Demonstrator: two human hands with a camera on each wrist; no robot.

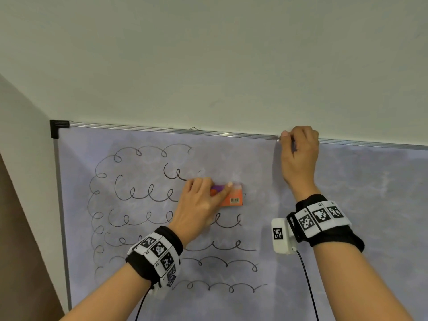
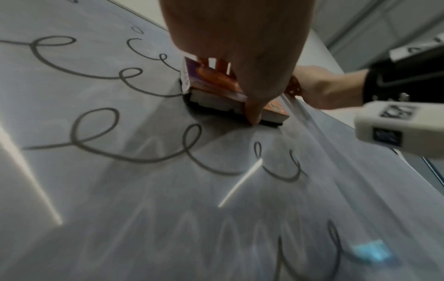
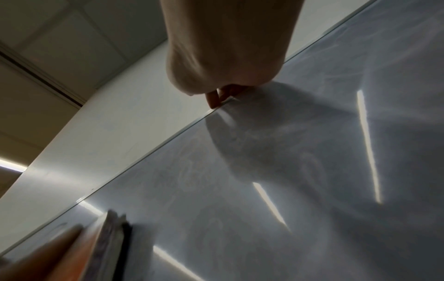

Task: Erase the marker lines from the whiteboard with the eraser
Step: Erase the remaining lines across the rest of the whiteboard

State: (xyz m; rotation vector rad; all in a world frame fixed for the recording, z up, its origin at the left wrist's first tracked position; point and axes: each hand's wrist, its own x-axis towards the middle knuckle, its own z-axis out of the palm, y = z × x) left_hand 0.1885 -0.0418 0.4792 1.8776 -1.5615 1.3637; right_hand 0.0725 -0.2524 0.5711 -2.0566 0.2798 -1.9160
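Eraser (image 1: 231, 196), orange felt-backed block, gripped by left hand (image 1: 199, 205); right hand (image 1: 300, 154) grips glossy whiteboard's (image 1: 347, 205) aluminium frame (image 1: 162, 129).

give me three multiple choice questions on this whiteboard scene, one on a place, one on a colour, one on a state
1. Where does the right hand rest?
A. on the whiteboard's top frame
B. on the eraser
C. on the board's bottom edge

2. What colour is most of the eraser top?
A. green
B. orange with some purple
C. black

3. How do the marker lines stand?
A. all wiped away
B. none wiped yet
C. partly wiped, many loops left

Answers:
1 A, the head view shows its fingers curled over the whiteboard top rail.
2 B, orange casing with a purple patch shows under the left hand, which presses the eraser flat to the board.
3 C, the area right of the eraser is smeared clean, while loops remain to its left and below.
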